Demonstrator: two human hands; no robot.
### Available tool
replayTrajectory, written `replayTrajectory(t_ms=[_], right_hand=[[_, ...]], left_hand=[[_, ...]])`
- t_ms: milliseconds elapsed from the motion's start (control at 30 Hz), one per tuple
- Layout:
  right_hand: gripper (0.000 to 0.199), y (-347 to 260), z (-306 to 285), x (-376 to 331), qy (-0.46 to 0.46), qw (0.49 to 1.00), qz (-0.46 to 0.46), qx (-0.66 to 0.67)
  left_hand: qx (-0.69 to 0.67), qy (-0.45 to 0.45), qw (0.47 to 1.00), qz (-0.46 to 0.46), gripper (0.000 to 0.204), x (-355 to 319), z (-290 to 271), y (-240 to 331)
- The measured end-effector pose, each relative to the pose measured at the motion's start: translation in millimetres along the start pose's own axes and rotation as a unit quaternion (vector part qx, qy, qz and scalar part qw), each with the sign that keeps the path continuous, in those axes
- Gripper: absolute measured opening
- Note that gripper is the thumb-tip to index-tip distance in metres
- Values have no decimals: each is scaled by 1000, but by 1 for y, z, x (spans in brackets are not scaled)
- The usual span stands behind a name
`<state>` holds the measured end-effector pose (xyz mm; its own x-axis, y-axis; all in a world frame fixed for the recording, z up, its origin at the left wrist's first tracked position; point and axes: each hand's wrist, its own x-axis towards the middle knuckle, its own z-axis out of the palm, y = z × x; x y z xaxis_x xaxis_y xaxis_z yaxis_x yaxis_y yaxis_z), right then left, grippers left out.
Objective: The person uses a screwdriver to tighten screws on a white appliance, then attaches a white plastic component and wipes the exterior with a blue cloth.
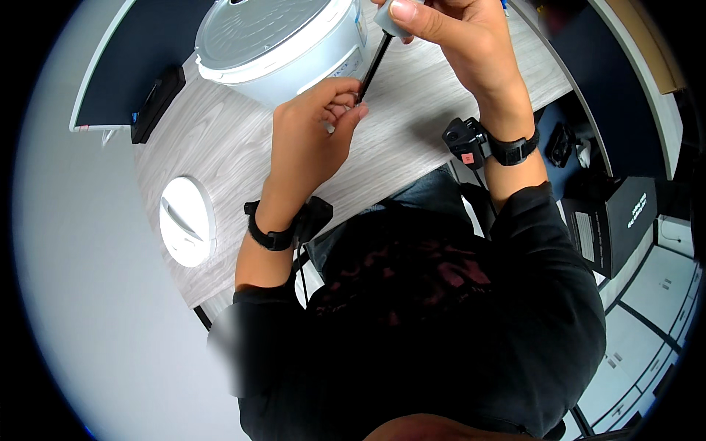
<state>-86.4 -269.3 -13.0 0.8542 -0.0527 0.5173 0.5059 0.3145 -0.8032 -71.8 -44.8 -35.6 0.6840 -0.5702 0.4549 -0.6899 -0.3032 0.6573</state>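
Observation:
My right hand (460,33), raised at the top right, is closed around the grey handle of a screwdriver (377,65). Its thin black shaft slants down to the left. At the shaft's lower end, the curled fingers and thumb of my left hand (316,132) are pinched together around the tip, which they partly hide. A small pale bit shows under those fingers, too small to name. Just beyond my left hand stands a big white round tub (294,62) with a translucent grey lid (261,29).
A white round lid-like piece with a grip bar (187,222) lies near the left edge of the wood-grain table (243,158). A black device (158,104) stands at the back left, by a dark panel. Both wrists carry strapped black devices with cables. A black box (614,224) sits at the right.

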Motion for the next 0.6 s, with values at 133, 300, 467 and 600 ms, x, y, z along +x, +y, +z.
replayTrajectory(t_ms=[133,300,467,600], right_hand=[[26,-1,7,3,-8,1000,23,-14],[25,0,12,6,-17,999,45,-4],[25,2,14,10,-53,998,27,-27],[26,4,19,12,-94,995,29,-29]], left_hand=[[15,-7,1000,-2,24,-4,-7,0],[14,-3,1000,-1,23,-7,-14,1],[-35,6,999,-14,20,-8,-18,-3],[-59,-15,998,-25,21,-10,-24,-7]])
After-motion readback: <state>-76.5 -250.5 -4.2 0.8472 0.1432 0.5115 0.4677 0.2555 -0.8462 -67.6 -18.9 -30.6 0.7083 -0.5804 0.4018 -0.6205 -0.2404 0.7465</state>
